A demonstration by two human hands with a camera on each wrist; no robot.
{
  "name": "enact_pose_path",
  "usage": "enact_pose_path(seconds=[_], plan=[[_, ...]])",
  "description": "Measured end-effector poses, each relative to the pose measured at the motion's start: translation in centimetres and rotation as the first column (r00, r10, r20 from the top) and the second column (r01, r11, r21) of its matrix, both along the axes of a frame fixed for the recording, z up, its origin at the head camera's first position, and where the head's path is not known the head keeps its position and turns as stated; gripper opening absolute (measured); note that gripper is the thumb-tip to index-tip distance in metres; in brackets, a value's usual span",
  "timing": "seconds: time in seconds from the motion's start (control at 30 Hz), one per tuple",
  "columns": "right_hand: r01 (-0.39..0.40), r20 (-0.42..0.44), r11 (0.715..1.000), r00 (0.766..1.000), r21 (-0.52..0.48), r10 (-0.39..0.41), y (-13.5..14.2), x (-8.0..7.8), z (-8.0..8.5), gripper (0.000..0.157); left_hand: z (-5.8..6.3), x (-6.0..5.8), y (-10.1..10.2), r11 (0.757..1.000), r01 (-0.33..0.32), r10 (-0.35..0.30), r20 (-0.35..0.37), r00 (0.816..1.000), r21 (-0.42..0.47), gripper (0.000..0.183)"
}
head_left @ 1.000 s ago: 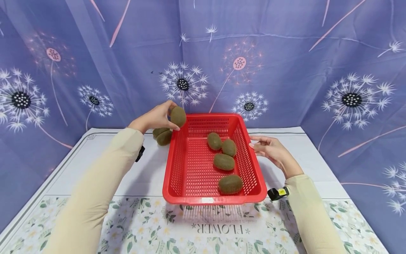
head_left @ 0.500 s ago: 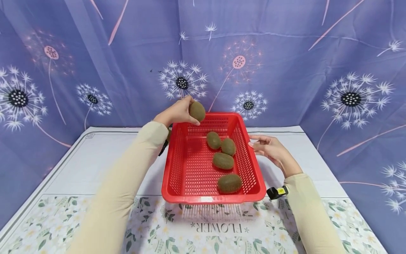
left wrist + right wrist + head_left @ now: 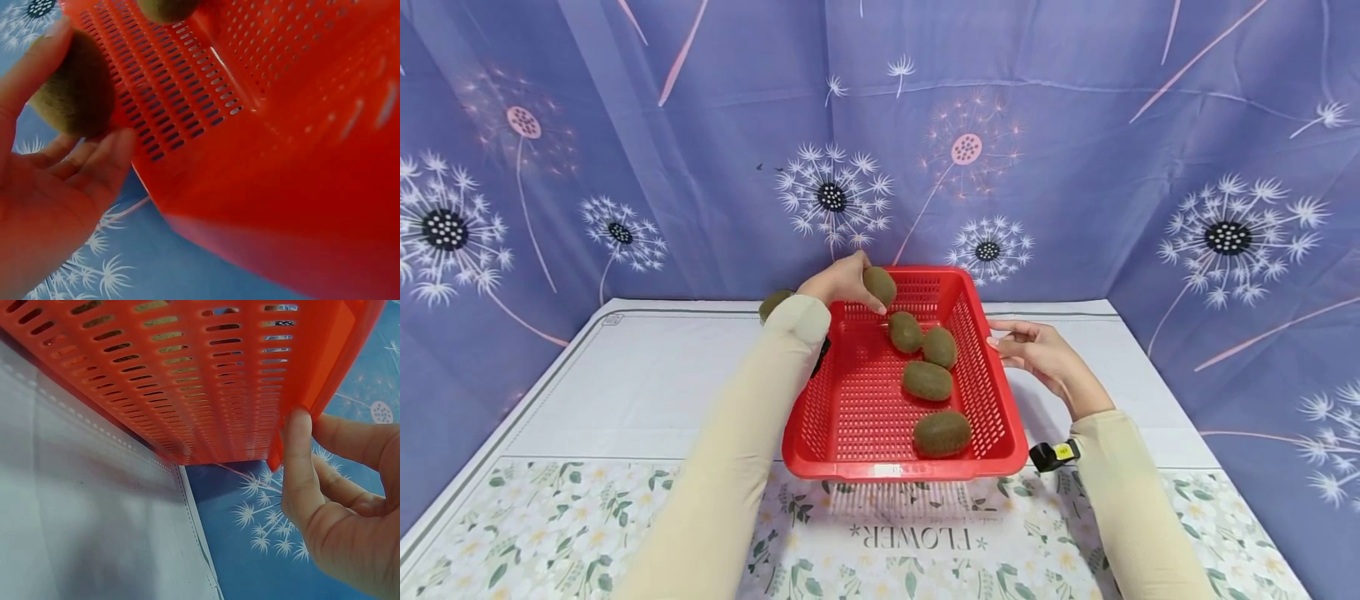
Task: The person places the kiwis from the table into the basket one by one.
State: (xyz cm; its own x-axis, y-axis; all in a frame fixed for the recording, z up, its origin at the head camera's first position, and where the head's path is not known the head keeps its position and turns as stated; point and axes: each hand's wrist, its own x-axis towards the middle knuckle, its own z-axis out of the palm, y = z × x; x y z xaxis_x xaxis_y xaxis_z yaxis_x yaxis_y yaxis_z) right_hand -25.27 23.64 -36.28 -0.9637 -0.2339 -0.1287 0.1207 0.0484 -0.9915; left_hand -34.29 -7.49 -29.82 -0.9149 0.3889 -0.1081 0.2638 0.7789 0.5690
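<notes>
Left fingers (image 3: 111,161): partly closed | kiwi (image 3: 78,90): gripped between them, beyond palm | right fingers (image 3: 299,459): pinching rim of red basket (image 3: 850,470)

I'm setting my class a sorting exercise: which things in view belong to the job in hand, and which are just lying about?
In the job:
left hand
kiwi it holds
red basket
four kiwis inside the basket
right hand at the basket's rim
kiwi outside the basket

Just surroundings:
floral tablecloth
dandelion-print curtain
right wrist device
</notes>
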Motion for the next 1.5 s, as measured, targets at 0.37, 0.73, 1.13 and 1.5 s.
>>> enact_pose_path(seconds=[0.37,0.73,1.13,1.5], plan=[[0.003,-0.003,1.0,1.0,0.015,-0.003,-0.2,0.0,-0.1,0.054,-1.2,-0.1,1.0,0.973,-0.051,0.091,0.172,0.981,-0.227,0.081],[0.007,0.002,1.0,1.0,0.029,-0.007,-0.3,0.1,0.3,0.054,-2.3,0.0,2.4,0.923,-0.138,0.241,0.262,0.934,-0.359,0.073],[0.017,0.005,1.0,1.0,0.022,-0.017,-0.1,0.0,0.0,0.054,-4.1,0.4,2.6,0.937,-0.203,0.28,0.261,0.924,-0.284,0.104],[0.011,-0.005,0.999,1.0,0.043,-0.011,0.0,0.1,0.2,0.055,-3.9,0.2,2.6,0.958,-0.225,0.267,0.27,0.925,-0.176,0.111]])
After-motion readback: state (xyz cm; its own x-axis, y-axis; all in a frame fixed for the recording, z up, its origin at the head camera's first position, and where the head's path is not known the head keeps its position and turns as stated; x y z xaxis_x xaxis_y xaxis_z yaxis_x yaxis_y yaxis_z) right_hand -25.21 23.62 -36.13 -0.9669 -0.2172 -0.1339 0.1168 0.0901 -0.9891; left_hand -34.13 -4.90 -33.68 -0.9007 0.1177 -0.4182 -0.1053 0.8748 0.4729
